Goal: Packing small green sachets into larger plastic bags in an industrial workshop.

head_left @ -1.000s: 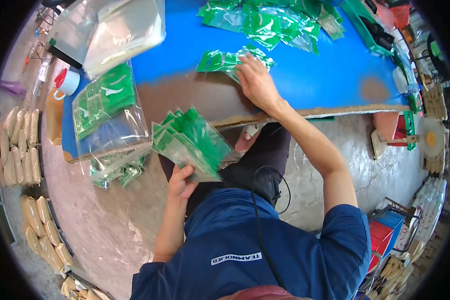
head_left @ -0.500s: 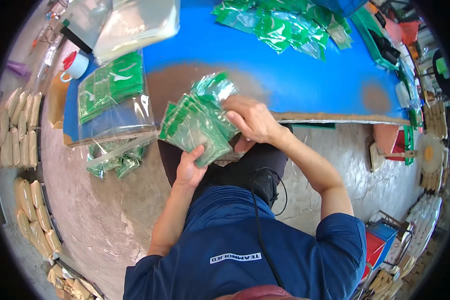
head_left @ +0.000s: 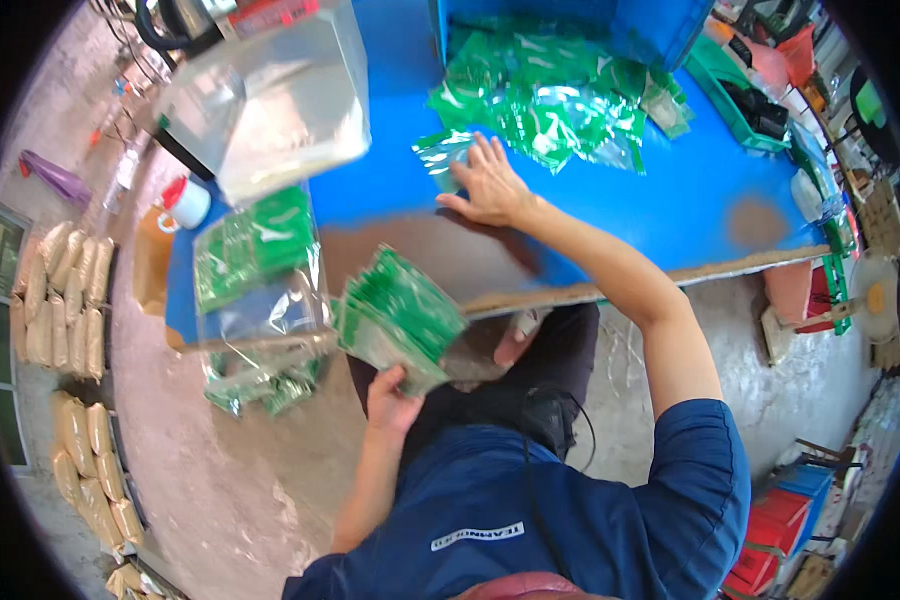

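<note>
My left hand [head_left: 394, 402] is closed on the lower corner of a fanned stack of green-and-clear plastic packets [head_left: 402, 312], just off the table's near edge. My right hand [head_left: 492, 188] reaches over the blue table [head_left: 660, 220], its fingers stretched out. Its fingertips lie on or just over a single shiny packet [head_left: 432, 156]; whether they touch it I cannot tell. Behind that packet spreads a loose pile of similar green packets [head_left: 555, 95]. To the left, a large clear bag [head_left: 270, 318] with green packets inside lies at the table's edge.
A sheaf of clear bags [head_left: 295, 120] lies far left, near a white mug with a red top [head_left: 186, 203]. A blue bin [head_left: 660, 30] stands behind the pile. At the right is a green tray [head_left: 735, 100] holding black items. More packets [head_left: 270, 385] hang below the table's left edge.
My right hand has left the stack and moved up and away to the single packet by the pile. The left hand keeps the stack. The whole view has shifted, showing more of the far table.
</note>
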A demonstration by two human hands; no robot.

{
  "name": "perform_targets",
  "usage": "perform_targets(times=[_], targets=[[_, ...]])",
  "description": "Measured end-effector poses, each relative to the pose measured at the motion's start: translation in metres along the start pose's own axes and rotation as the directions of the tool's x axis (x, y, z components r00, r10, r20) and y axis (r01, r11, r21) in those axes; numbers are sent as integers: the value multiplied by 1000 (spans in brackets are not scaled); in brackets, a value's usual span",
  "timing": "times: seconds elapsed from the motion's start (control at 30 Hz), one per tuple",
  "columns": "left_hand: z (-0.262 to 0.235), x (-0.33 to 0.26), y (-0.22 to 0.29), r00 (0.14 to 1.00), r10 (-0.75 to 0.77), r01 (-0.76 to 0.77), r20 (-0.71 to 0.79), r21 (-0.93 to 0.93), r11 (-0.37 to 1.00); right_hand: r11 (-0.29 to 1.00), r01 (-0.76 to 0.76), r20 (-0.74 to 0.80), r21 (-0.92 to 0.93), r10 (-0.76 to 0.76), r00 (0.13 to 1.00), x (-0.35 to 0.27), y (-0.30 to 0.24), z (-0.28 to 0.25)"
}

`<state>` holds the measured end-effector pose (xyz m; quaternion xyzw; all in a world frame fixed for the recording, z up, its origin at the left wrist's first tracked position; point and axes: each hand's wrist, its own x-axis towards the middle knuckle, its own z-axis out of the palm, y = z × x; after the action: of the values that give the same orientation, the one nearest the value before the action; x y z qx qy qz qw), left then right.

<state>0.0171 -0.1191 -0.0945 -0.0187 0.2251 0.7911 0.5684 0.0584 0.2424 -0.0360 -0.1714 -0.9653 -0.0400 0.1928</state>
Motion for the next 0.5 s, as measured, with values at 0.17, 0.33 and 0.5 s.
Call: perform_targets(times=[0.17, 0.33, 0.5], targets=[[7, 7, 9, 996, 32, -19, -87, 144, 989, 757, 294, -59, 583, -322, 945, -67, -79, -48], [11, 9, 6, 997, -33, 44, -74, 146, 988, 877, 94, -236, 471, 23, 971, -19, 39, -36], [5, 7, -6, 995, -36, 50, -97, 147, 988, 937, -325, 201, -131, 346, 916, -39, 130, -19]])
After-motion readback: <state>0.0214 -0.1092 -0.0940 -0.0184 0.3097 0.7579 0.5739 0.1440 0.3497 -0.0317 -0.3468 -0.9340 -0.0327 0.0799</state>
